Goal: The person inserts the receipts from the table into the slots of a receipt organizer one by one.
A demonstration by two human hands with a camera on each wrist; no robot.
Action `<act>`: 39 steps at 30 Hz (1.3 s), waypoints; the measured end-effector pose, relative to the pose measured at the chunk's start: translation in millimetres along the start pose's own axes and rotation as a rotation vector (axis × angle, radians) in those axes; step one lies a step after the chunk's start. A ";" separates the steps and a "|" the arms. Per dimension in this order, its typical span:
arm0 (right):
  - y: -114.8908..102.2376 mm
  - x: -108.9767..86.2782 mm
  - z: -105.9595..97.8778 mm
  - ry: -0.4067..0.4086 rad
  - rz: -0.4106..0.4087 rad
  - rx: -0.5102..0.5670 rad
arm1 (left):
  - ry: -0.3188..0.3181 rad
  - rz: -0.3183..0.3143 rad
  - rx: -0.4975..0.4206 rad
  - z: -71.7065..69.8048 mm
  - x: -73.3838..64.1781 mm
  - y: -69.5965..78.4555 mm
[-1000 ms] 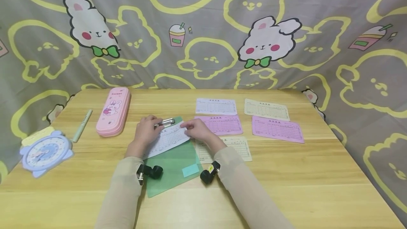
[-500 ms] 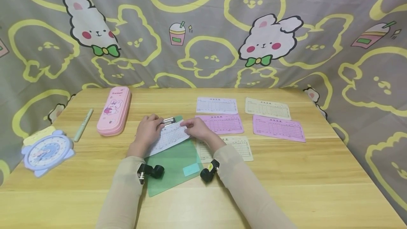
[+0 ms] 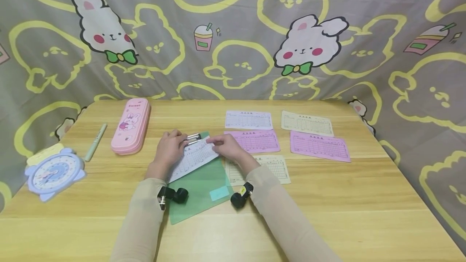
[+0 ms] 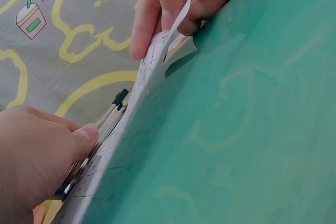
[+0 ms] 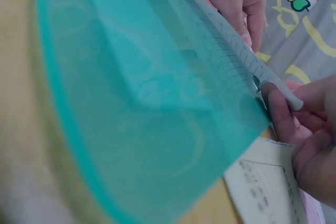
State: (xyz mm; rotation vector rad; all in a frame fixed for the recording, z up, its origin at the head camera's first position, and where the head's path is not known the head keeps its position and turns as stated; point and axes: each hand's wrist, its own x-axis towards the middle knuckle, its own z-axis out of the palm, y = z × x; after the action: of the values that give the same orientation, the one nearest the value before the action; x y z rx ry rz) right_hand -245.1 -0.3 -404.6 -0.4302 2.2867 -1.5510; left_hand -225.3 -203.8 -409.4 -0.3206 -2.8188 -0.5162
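L hand [image 3: 169, 151] grips clip [image 3: 193, 137] at top of clipboard [image 3: 200, 191]; R hand [image 3: 230, 148] pinches corner of white slip [image 3: 194, 160], which lies across clipboard's upper part — might crease or sit crooked if clip snaps down w/ corner lifted.

The translucent green rectangular clipboard [image 3: 198, 195] looks glossy plastic, its silver clip [image 3: 193, 138] shiny metal, the white printed rectangular slip [image 3: 196, 157] matt paper, the yellow-brown worktop [image 3: 346, 209] smooth wood.
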 end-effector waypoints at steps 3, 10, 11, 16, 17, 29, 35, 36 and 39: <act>-0.7 0.4 0.7 0.005 0.001 0.011 | 0.000 -0.002 0.000 -1.1 0.1 -0.9; -2.9 5.5 3.7 0.033 0.050 -0.007 | -0.015 0.003 0.003 0.7 0.5 -1.4; -3.3 6.4 4.0 0.035 0.061 -0.010 | -0.014 0.003 0.002 1.3 0.4 -1.3; -5.2 10.3 4.7 0.051 0.076 -0.024 | -0.018 -0.005 0.006 2.3 0.0 0.1; -5.2 11.0 4.7 0.056 0.072 -0.029 | -0.022 -0.010 0.007 2.1 -0.1 0.5; -10.6 13.0 10.4 0.103 0.122 0.002 | -0.026 -0.008 0.020 -1.0 0.0 0.2; -12.5 11.5 10.7 0.116 0.110 -0.053 | -0.034 -0.014 0.019 -1.4 0.1 0.8; -12.5 11.3 10.5 0.113 0.107 -0.049 | -0.037 -0.016 0.019 -1.4 0.0 1.0; -11.1 12.4 10.2 0.102 0.109 -0.050 | -0.042 -0.023 0.018 -2.0 -0.3 1.4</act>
State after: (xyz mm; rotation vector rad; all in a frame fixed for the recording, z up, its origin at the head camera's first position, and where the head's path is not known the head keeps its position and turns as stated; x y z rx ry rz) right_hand -251.1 -18.0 -399.1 -0.2404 2.3871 -1.4971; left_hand -224.2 -203.3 -407.2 -0.2992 -2.8695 -0.4945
